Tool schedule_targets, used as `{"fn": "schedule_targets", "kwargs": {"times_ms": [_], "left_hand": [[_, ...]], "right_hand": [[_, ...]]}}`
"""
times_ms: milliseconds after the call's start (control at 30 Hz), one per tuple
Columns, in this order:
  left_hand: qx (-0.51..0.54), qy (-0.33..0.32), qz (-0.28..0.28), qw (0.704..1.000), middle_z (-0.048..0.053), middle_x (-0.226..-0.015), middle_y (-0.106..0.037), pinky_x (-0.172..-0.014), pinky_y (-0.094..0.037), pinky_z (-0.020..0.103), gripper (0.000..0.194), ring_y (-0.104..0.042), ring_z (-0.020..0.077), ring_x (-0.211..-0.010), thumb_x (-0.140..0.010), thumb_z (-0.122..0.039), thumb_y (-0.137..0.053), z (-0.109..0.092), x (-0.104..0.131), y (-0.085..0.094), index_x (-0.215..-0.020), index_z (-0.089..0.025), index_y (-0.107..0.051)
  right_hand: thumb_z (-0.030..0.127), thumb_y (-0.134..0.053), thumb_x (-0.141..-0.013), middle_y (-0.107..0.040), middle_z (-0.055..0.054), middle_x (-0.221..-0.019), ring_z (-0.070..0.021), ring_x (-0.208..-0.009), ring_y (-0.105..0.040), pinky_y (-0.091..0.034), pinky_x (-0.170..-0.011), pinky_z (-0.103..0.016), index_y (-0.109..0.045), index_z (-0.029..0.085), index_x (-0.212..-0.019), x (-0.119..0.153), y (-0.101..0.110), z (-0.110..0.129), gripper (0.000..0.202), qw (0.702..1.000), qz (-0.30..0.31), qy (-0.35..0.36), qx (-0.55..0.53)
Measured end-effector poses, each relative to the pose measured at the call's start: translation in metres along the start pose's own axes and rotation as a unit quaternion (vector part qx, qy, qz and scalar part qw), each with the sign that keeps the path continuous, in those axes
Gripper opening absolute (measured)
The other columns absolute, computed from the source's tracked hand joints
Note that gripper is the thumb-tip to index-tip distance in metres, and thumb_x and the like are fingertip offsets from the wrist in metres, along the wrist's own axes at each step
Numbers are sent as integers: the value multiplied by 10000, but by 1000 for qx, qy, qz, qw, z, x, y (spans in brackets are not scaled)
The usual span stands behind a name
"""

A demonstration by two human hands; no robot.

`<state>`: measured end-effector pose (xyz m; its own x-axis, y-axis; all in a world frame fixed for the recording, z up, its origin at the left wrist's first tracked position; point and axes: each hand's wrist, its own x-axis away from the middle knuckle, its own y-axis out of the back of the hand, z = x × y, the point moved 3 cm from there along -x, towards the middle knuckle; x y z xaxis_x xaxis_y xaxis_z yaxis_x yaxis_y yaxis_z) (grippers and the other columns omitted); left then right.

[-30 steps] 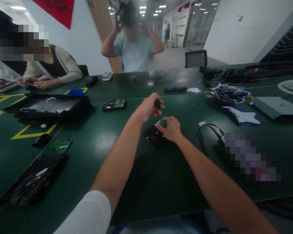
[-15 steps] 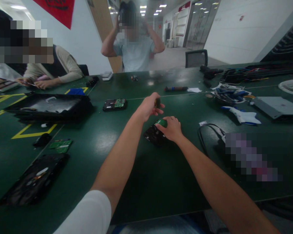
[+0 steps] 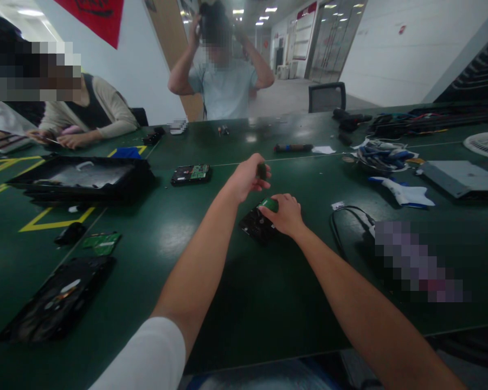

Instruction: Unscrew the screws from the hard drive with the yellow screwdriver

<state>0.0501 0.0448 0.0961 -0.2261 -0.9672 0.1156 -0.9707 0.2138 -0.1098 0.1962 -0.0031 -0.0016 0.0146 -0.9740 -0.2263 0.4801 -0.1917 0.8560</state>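
A black hard drive [image 3: 257, 223] with a green circuit board [image 3: 270, 205] at its far edge lies tilted on the dark green table [image 3: 293, 314], in front of me. My right hand [image 3: 287, 213] grips the drive at its right side, the thumb over the board. Just beyond the drive, my left hand [image 3: 252, 176] is raised with its fingers curled round a small dark object [image 3: 262, 171], too blurred to name. Another hard drive [image 3: 191, 174] with a green board sits farther off to the left.
Left stand a black tray [image 3: 81, 176], a loose green board [image 3: 102, 242] and a larger black drive [image 3: 57, 300]. Right are a cable bundle [image 3: 384, 156], a white-blue glove [image 3: 406, 192], a metal box [image 3: 466, 177] and a black cable [image 3: 334, 233]. Two people sit across the table.
My left hand has turned slightly and shifted a little to the left with the dark object. My right hand and the drive stay in place. The person at the left has moved their head slightly.
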Motion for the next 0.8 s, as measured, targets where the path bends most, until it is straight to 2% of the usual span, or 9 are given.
{"fn": "schedule_targets", "kwargs": {"times_ms": [133,267,567,800], "left_hand": [[-29,-20,1,999,96,-860,-718,-441,-414,241,325,-632,133,-523,-932,-438,-514,-3,2,-2,-863,-164,-674],[-16,1,13,1000,96,-872,-742,-435,-408,238,293,-643,137,-527,-930,-444,-530,-3,4,-4,-903,-177,-648],[-34,-17,-17,999,89,-846,-715,-448,-407,231,305,-667,145,-547,-931,-455,-539,-3,1,-3,-914,-172,-652],[-11,9,-10,1000,91,-876,-735,-463,-424,235,253,-654,142,-540,-910,-441,-547,-5,6,-2,-908,-192,-589]], "right_hand": [[678,-610,-913,-657,-138,-1271,-355,-1201,-596,-455,-990,-490,-666,221,-1253,0,-1,-1,572,1000,-5,4,0],[672,-614,-913,-658,-142,-1264,-356,-1201,-592,-453,-993,-493,-671,219,-1238,0,0,0,560,1000,-2,2,4],[665,-624,-910,-664,-143,-1269,-354,-1187,-601,-461,-988,-493,-675,209,-1255,0,0,0,574,1000,-6,3,-1],[675,-623,-904,-665,-143,-1260,-353,-1181,-602,-459,-992,-496,-671,211,-1248,0,0,0,580,1000,-7,6,-1]]}}
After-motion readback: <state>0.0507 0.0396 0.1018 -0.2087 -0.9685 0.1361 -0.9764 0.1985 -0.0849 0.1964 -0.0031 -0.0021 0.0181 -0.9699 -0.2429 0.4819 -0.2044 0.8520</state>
